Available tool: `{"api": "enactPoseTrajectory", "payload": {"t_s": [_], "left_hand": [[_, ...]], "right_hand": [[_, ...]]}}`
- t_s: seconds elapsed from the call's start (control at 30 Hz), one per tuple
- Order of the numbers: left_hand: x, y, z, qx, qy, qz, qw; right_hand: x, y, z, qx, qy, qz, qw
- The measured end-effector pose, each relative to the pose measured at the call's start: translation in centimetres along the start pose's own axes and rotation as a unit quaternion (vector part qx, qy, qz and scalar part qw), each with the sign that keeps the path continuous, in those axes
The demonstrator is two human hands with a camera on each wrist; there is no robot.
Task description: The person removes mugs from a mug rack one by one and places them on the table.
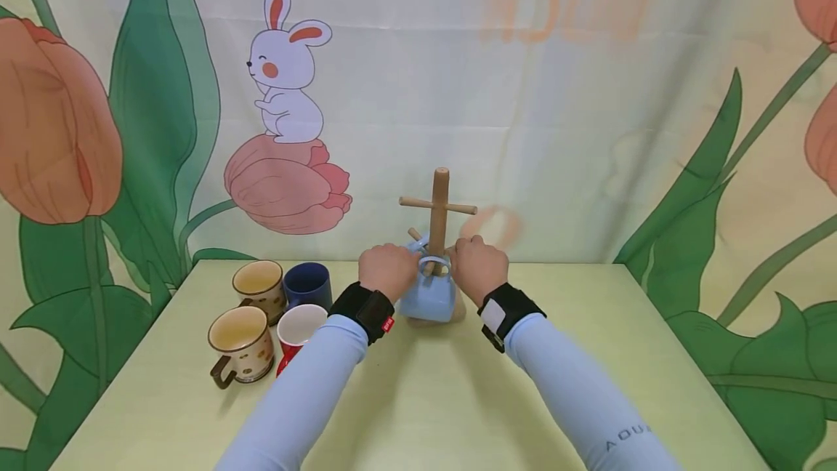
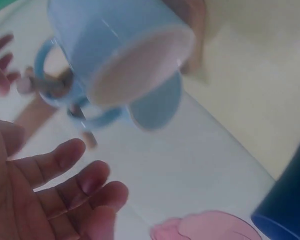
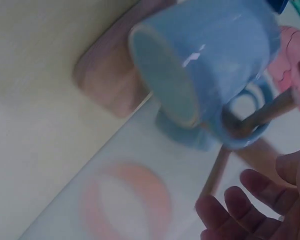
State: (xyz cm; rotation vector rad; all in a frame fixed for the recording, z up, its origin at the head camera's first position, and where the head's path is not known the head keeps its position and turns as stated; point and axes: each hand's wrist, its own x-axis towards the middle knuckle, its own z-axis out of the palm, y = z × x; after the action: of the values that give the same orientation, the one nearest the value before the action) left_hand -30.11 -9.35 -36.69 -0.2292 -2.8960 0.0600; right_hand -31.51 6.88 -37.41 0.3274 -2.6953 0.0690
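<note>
A wooden mug rack stands at the back middle of the table. By its handle, a light blue mug hangs tilted on a front peg. Behind it shows part of a second light blue mug, mostly hidden. My left hand is just left of the rack; in the left wrist view its fingers are loosely bent with nothing between them. To the right of the rack is my right hand. Its fingers are loosely bent too, one fingertip right at the end of a side peg.
At the table's left stand two brown-rimmed cream mugs, one nearer and one farther, beside a dark blue mug and a red mug with white inside. A printed curtain hangs behind the table's back edge.
</note>
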Motion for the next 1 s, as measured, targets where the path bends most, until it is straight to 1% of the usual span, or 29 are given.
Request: {"api": "enactPoseTrajectory", "payload": {"t_s": [0.07,0.17,0.23,0.33,0.5,0.7,0.8,1.0], "left_hand": [[0.3,-0.9,0.1,-0.006,-0.001,-0.017,0.9998],[0.7,-1.9,0.4,-0.012,-0.006,-0.032,0.9994],[0.9,-2.3,0.7,-0.016,-0.008,-0.037,0.9992],[1.0,-2.7,1.0,-0.018,-0.012,-0.039,0.9990],[1.0,-2.8,1.2,-0.021,-0.019,-0.042,0.9987],[1.1,-2.9,1.1,-0.026,-0.021,-0.045,0.9984],[1.1,-2.9,1.1,-0.023,-0.023,-0.044,0.9985],[0.9,-2.9,1.1,-0.024,-0.027,-0.046,0.9983]], "right_hand": [[-0.2,-1.0,0.1,0.007,-0.018,0.003,1.000],[-0.4,-2.4,0.4,0.019,-0.047,0.005,0.999],[-0.5,-3.2,0.5,0.017,-0.059,0.006,0.998],[-0.7,-4.1,0.7,-0.004,-0.073,0.003,0.997],[-0.7,-4.9,1.1,-0.043,-0.067,0.008,0.997],[-0.8,-5.2,1.6,-0.087,-0.043,-0.023,0.995],[-0.8,-5.3,1.8,-0.090,-0.041,-0.032,0.995],[-0.9,-5.4,2.0,-0.084,-0.037,-0.036,0.995]]}}
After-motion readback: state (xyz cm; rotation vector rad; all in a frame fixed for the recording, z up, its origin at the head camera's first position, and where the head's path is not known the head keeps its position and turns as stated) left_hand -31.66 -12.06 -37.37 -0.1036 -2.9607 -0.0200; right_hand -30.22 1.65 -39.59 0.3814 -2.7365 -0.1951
